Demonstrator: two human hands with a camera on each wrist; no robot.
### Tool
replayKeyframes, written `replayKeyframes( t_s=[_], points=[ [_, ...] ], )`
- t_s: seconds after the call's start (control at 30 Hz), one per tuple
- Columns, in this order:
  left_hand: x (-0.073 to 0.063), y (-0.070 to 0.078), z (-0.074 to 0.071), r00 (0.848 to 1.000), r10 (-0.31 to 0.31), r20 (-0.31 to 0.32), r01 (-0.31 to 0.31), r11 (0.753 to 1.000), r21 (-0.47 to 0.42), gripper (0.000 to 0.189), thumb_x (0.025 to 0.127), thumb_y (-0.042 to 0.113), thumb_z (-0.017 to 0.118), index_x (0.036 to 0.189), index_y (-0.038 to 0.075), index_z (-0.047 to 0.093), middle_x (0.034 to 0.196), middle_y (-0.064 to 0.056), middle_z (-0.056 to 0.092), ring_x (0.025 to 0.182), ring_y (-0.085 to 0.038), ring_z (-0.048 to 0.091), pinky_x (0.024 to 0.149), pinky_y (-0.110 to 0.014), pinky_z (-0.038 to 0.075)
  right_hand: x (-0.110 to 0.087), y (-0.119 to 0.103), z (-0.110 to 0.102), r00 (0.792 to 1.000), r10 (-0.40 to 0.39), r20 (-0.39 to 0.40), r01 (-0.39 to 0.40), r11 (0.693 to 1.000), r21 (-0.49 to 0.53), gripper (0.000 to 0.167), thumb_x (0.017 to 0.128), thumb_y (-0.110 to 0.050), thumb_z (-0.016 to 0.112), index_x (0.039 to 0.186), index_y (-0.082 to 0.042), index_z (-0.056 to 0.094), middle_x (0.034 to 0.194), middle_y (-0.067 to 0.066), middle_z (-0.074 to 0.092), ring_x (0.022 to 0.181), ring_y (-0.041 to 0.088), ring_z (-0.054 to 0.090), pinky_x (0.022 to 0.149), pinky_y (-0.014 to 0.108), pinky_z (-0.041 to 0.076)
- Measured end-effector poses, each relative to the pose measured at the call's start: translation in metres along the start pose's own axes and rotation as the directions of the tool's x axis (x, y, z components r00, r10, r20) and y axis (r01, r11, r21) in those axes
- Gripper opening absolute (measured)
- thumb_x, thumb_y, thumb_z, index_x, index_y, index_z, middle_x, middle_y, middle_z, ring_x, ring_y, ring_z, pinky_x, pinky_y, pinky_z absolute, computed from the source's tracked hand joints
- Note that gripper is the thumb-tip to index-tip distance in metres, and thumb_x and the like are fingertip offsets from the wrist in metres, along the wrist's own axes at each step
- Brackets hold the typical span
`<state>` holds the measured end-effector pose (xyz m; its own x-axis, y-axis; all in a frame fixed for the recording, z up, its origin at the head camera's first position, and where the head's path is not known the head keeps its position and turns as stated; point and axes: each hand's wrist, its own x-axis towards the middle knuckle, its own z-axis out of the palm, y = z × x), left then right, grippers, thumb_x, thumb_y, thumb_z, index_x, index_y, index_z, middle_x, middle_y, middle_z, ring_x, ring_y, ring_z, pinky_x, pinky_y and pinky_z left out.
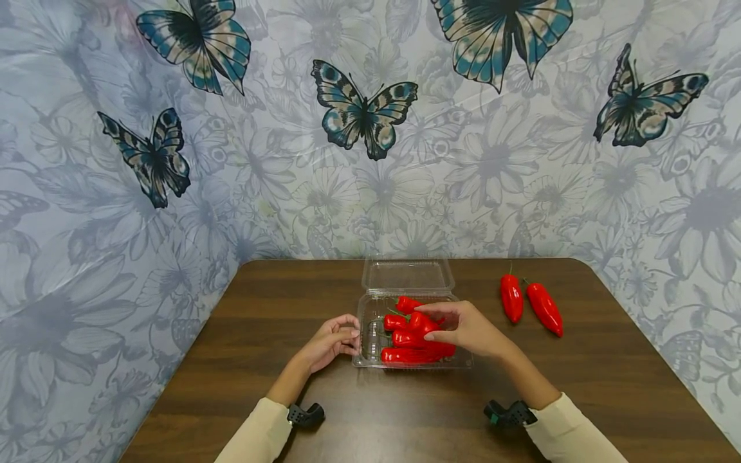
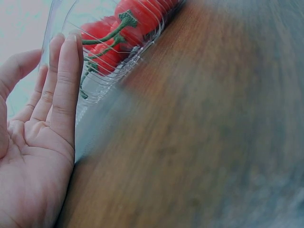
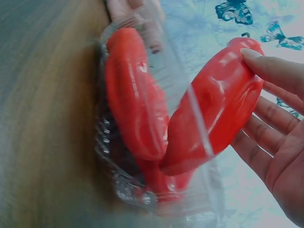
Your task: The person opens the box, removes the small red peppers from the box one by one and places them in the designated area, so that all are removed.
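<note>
A clear plastic clamshell box (image 1: 369,344) stands on the table with its lid (image 1: 408,275) folded back toward the wall. Several shiny red peppers (image 1: 408,355) lie in it, some with green stems. My right hand (image 1: 473,329) is over the box's right part and pinches one red pepper (image 3: 221,97) between thumb and fingers, tilted above the others. At the box's left end, my left hand (image 1: 331,342) has its fingertips right at the clear wall. In the left wrist view its fingers (image 2: 66,90) are nearly straight, and pepper stems (image 2: 107,38) show through the plastic.
Two more red peppers (image 1: 512,298) (image 1: 545,309) lie on the brown wooden table (image 1: 289,289) to the right of the box. Behind the table's far edge rises a wall (image 1: 260,193) with flower and butterfly prints. Both wrists wear black straps (image 1: 307,417).
</note>
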<state>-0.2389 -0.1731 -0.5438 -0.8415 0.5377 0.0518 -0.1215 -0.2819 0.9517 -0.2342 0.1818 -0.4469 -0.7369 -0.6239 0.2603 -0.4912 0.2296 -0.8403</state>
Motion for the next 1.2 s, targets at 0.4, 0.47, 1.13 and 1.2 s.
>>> replayKeyframes(
  t_s=[0.4,0.47,1.13,1.2],
  points=[
    [0.001,0.001,-0.003,1.0,-0.001,0.004,0.001,1.0,0.005,0.02,0.103,-0.007,0.046,0.108,0.009,0.057,0.084,-0.003,0.068,0.075,-0.015,0.068,0.073,-0.032,0.062,-0.005,-0.012,-0.023,0.991,0.036,-0.126,-0.032,0.999,0.033,0.051,0.088,-0.019,0.081,0.136,-0.016,0.065,0.123,0.002,0.071,0.104,0.022,0.069,0.082,0.036,0.061],
    [0.001,0.001,-0.004,1.0,0.003,0.006,-0.003,1.0,0.007,0.021,0.103,-0.007,0.046,0.108,0.009,0.058,0.084,-0.003,0.068,0.076,-0.014,0.068,0.073,-0.031,0.062,-0.005,-0.013,-0.026,0.99,0.033,-0.14,-0.028,0.999,0.037,0.051,0.088,-0.018,0.081,0.136,-0.017,0.065,0.126,0.003,0.071,0.105,0.022,0.069,0.082,0.035,0.061],
    [-0.002,-0.004,0.001,1.0,-0.01,-0.001,0.01,1.0,0.026,0.015,0.103,-0.004,0.048,0.109,0.007,0.056,0.084,-0.003,0.068,0.075,-0.015,0.068,0.073,-0.032,0.062,-0.019,-0.01,-0.042,0.965,0.03,-0.261,-0.021,0.999,0.038,0.05,0.091,-0.017,0.078,0.139,-0.015,0.063,0.125,0.008,0.071,0.103,0.019,0.072,0.083,0.03,0.06],
    [-0.001,-0.002,0.0,1.0,-0.008,0.0,0.008,0.999,0.032,0.016,0.103,-0.005,0.048,0.109,0.007,0.056,0.084,-0.003,0.067,0.076,-0.015,0.068,0.073,-0.032,0.062,-0.02,-0.009,-0.044,0.961,0.043,-0.273,-0.034,0.999,0.038,0.05,0.091,-0.018,0.078,0.138,-0.017,0.063,0.124,0.008,0.071,0.103,0.019,0.072,0.084,0.03,0.06]
  ],
)
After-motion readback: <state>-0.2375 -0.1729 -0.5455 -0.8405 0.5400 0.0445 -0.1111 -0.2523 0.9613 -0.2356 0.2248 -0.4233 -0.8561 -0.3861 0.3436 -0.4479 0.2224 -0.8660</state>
